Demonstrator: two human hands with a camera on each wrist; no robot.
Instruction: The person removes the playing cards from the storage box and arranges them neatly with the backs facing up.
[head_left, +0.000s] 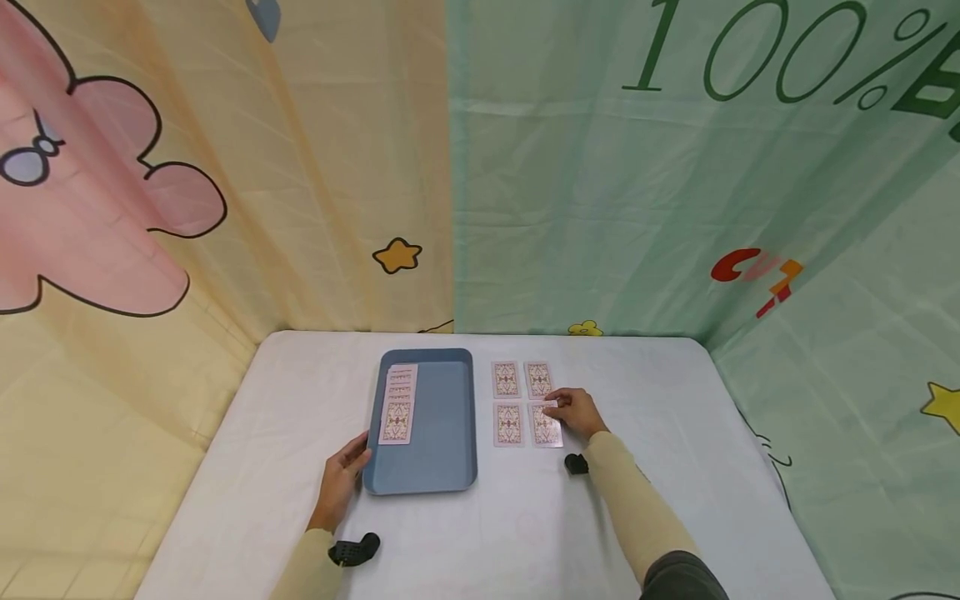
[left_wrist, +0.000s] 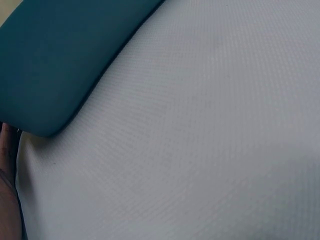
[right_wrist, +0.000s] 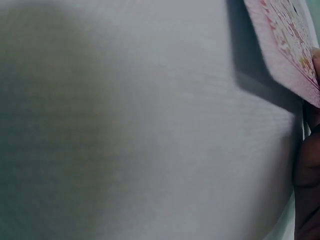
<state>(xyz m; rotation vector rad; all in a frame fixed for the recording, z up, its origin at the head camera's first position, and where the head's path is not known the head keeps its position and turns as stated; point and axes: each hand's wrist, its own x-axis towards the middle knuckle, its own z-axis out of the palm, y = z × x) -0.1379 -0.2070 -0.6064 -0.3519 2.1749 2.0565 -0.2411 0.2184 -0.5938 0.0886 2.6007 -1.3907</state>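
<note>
A blue-grey tray [head_left: 442, 425] lies left of the table's middle, with several overlapping playing cards [head_left: 398, 421] in a column along its left side. My left hand [head_left: 341, 477] holds the tray at its left edge; the left wrist view shows a finger at the tray's corner [left_wrist: 50, 112]. Right of the tray, several red-patterned cards lie face down in two rows. From the nearer right spot, my right hand [head_left: 576, 412] pinches a playing card [head_left: 546, 429]. In the right wrist view this card [right_wrist: 285, 45] is tilted, and casts a shadow on the cloth.
Beside the pinched card lie a near left card [head_left: 508, 425], a far left card [head_left: 506, 379] and a far right card [head_left: 537, 377]. White cloth covers the table [head_left: 480, 550]. Yellow and green printed curtains [head_left: 555, 208] hang behind it. Black wrist devices [head_left: 354, 550] are on both arms.
</note>
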